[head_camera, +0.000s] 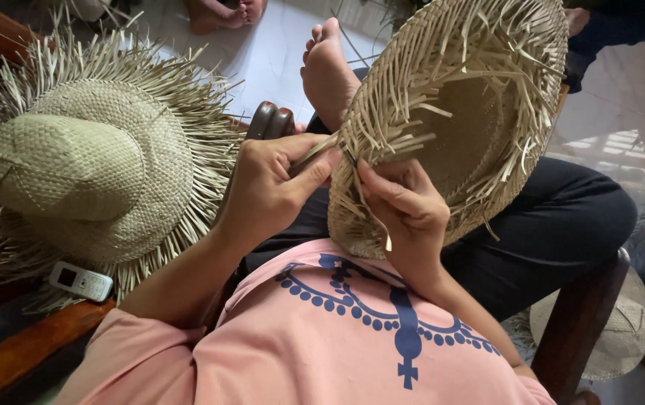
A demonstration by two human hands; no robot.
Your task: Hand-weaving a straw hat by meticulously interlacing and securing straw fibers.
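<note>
Person is sitting, looking down at own lap, both hands working on a woven straw hat (pixel 457 127) held upside down over the thighs. Hat is tilting, crown hollow facing the camera, loose unwoven strips sticking out all around the brim edge. Near edge of the brim is resting against the pink shirt (pixel 322 337) and dark trousers (pixel 562 225).

Left hand (pixel 270 191) is gripping at the brim's left edge, fingers curled together, thumb and forefinger pinching a thin straw strip (pixel 315 150) where it is meeting the weave. Right hand (pixel 405 210) is sitting just beside it on the brim's near edge, fingers closed, pinching another loose strip (pixel 371 206) that is hanging down toward the shirt. The two hands are nearly touching at the brim.

A second straw hat (pixel 90 172), crown up, fringe of uncut strips all round, is lying on a wooden bench (pixel 30 337) at the person's left, well apart from the hands. Small white phone (pixel 80 281) is lying at that hat's near edge on the bench. Person's bare foot (pixel 328 67) is showing past the held hat's left edge. Another person's feet (pixel 225 13) are resting on the white tile floor (pixel 270 52) at top. A third hat (pixel 615 337) is partly showing at lower right, beside a wooden chair leg (pixel 577 322).
</note>
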